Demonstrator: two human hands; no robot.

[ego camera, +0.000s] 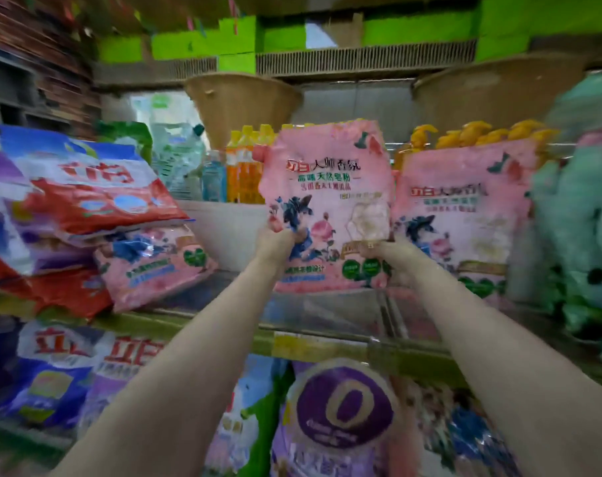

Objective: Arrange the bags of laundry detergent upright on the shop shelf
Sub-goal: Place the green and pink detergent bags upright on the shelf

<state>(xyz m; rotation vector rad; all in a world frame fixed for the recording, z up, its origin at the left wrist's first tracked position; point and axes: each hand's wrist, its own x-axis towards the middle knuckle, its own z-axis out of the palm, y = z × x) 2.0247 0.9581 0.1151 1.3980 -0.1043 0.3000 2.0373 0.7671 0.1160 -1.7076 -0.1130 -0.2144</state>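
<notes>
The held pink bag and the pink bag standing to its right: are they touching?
Cannot tell. In the head view the held bag overlaps the standing bag's left edge, so any contact or gap is hidden.

Teal packs (pixel 582 215) blurred, edge-cropped.

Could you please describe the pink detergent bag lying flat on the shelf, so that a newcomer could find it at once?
Start at the shelf with the yellow-green front edge, at chest height. Go to the slumped heap at its left end: the flat pink bag lies at the bottom, under a red and blue bag. Unlike the two upright pink bags, it lies down.
</notes>
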